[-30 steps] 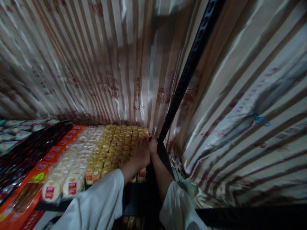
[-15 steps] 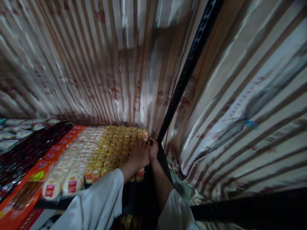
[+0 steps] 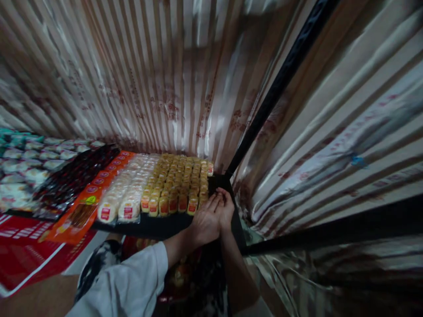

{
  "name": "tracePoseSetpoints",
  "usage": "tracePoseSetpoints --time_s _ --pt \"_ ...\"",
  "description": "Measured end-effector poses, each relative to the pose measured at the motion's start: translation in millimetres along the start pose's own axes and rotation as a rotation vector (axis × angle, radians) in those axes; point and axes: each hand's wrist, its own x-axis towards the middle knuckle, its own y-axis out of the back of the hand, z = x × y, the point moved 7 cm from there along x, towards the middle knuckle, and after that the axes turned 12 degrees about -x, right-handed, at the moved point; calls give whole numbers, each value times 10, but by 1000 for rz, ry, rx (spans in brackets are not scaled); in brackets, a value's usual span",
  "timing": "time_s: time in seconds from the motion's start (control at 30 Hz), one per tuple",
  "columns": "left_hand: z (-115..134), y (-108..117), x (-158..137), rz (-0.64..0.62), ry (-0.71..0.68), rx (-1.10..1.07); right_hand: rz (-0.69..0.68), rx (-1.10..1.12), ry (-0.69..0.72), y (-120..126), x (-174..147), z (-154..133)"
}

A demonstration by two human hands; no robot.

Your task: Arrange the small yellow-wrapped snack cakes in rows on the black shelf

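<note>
My left hand [image 3: 205, 221] and my right hand [image 3: 226, 209] are pressed together over the right end of the black shelf [image 3: 153, 225]. The left fingers lie across the palm side of the right hand, whose fingers curl inward. Both are closed, and what is between them, if anything, is hidden. Just left of them stand rows of small yellow wrapped cakes [image 3: 173, 187] with red labels. One such wrapped cake [image 3: 210, 167] sits at the far end of a rightmost row, with bare black shelf in front of it.
Left of the cakes are clear-wrapped round white pastries [image 3: 128, 211], an orange packet [image 3: 81, 218], dark red packets [image 3: 77, 178] and white packets [image 3: 36, 176]. A black post [image 3: 264, 105] rises at the shelf's back right corner. Striped plastic sheeting [image 3: 148, 79] hangs behind.
My hands have drawn back from the far end of the rightmost row toward the shelf's front. They remain together. The view has shifted, showing more of the floor and shelf front.
</note>
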Motion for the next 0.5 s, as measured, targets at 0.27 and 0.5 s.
tracePoseSetpoints --time_s 0.27,0.5 --pt "78 -65 -1413 33 -56 -184 -243 -60 25 13 -1362 -357" --pt "-461 -246 -2391 -25 273 -372 -700 -273 20 -522 -2373 -8"
